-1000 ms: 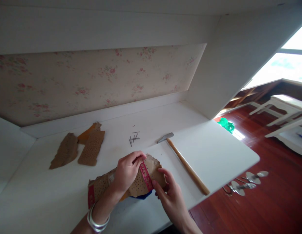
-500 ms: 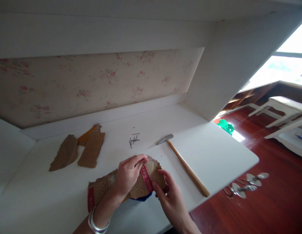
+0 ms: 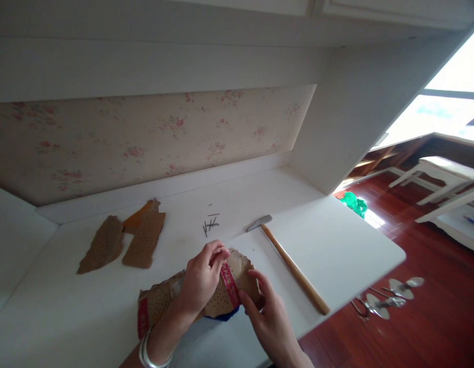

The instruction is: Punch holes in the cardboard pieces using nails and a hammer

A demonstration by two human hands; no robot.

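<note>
A piece of brown cardboard [image 3: 219, 300] full of small holes, with red printed tape across it, lies at the front of the white desk. Something blue [image 3: 223, 316] shows beneath its near edge. My right hand [image 3: 270, 313] grips the cardboard's right end between thumb and fingers. Over its upper edge, my left hand [image 3: 205, 270] is closed with thumb and fingertips pinched together; what they hold, if anything, is too small to make out. Beyond my hands lie several thin nails [image 3: 211, 223]. A hammer [image 3: 294, 270] with a wooden handle rests to the right.
More punched cardboard pieces [image 3: 144, 240] lie at the desk's left, beside another brown piece [image 3: 102, 246]. The desk [image 3: 359, 255] ends at a rounded right corner above a red wood floor [image 3: 421, 337]. A panel [image 3: 336, 102] closes off the back right.
My left fingertips have lifted slightly off the cardboard's upper edge. My right hand keeps its grip. The view has tilted up a little.
</note>
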